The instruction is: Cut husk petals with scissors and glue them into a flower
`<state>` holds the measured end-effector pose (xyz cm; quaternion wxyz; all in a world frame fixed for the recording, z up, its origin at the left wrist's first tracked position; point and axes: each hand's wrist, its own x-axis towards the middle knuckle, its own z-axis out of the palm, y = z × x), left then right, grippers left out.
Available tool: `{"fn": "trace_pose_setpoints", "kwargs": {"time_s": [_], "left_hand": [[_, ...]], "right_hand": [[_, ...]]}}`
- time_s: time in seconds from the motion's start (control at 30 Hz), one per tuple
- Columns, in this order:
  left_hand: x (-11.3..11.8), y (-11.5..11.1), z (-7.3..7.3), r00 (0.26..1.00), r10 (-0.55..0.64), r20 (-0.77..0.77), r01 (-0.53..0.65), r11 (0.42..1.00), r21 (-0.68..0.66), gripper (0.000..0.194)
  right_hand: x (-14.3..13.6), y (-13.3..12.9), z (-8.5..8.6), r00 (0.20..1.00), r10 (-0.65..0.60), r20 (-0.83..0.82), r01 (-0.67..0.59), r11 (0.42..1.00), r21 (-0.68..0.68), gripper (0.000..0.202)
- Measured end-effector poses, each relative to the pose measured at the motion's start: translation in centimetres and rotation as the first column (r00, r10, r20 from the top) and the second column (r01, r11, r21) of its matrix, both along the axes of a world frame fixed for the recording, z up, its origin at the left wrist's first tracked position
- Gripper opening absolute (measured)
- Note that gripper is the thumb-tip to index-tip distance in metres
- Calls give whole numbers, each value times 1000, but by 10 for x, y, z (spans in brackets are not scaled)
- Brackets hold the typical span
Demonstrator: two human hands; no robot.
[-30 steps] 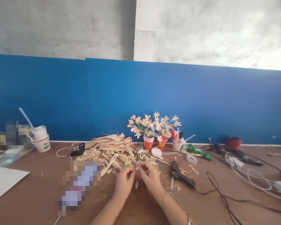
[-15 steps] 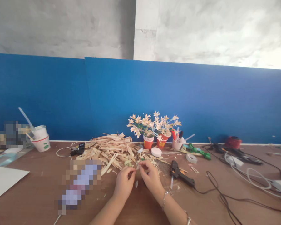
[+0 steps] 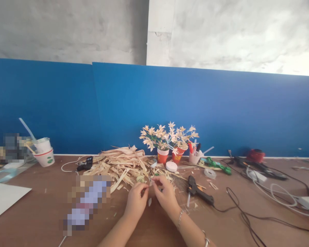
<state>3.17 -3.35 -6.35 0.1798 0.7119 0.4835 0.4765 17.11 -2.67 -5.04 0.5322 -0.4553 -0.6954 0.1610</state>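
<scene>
My left hand [image 3: 136,200] is pinched closed, thumb against forefinger, above the middle of the table. My right hand [image 3: 166,196] mirrors it, its fingertips pinched almost against those of the left. Something thin and pale shows between the two pinches, too small to name. Just below the fingertips lies a small white petal-shaped piece [image 3: 149,201]. Beyond the hands spreads a heap of dry, straw-coloured husk strips [image 3: 123,156]. A glue gun [image 3: 200,192] lies to the right of my right hand, its nozzle end away from me.
Pale artificial flowers [image 3: 157,136] stand in red paper cups [image 3: 162,157] at the back. Nearby are a round white lid [image 3: 171,166], a tape roll [image 3: 210,173] and a pen cup [image 3: 194,158]. Black cables [image 3: 240,209] cross the right side; a white paper cup [image 3: 45,158] stands left.
Both hands keep almost the same pinched pose at the same spot. The whole view has shifted very slightly; nothing on the table has visibly moved.
</scene>
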Motion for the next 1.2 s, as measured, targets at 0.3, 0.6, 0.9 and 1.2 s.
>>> {"fn": "trace_pose_setpoints", "kwargs": {"time_s": [0.3,0.6,0.9,1.2], "left_hand": [[1,2,3,982,-7,187,32,991,-128,18],[3,3,1,948,-92,303,151,973,-177,17],[4,7,-3,893,-28,450,155,956,-249,22],[3,5,0,929,-13,370,93,976,-199,19]], "right_hand": [[5,1,3,979,15,-204,-47,987,-153,30],[6,8,1,956,83,-281,-151,961,-232,22],[5,9,0,953,93,-287,-161,961,-225,21],[5,11,-1,960,107,-258,-157,971,-182,23]]}}
